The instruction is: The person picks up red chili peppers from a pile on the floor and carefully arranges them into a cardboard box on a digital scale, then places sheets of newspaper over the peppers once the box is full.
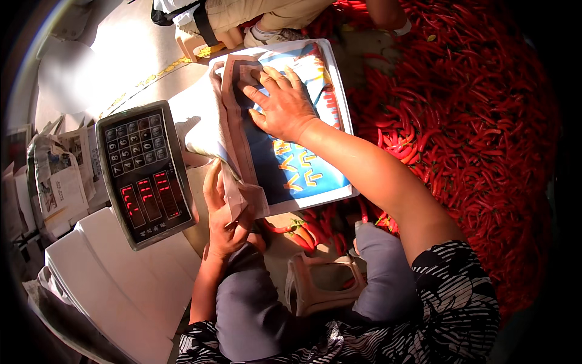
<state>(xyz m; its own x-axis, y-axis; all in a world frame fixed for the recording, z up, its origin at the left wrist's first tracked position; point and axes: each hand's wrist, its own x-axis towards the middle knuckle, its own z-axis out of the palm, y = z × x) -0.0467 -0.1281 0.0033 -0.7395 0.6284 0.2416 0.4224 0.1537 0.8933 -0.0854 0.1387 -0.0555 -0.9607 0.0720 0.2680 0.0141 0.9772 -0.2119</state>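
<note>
A white box [342, 109], probably foam, stands before me, lined with printed paper. My right hand [284, 103] lies palm down, fingers spread, on a blue printed sheet [268, 182] with yellow lettering inside the box. The box's near left corner has my left hand [227, 220] beside it, its fingers closed on the edge of a paper sheet [234, 193] that hangs over the rim. This sheet is creased along the left side, and its pale outer face [204, 123] catches the sun. What lies beneath the paper is hidden.
An electronic scale's keypad display [145, 177] stands left of the box. White foam panels [127, 277] and stacked newspapers [68, 173] lie further left. Red chilli peppers [477, 136] cover the right side. A plastic stool [325, 300] sits between my legs; another person's shoe [273, 36] is beyond the box.
</note>
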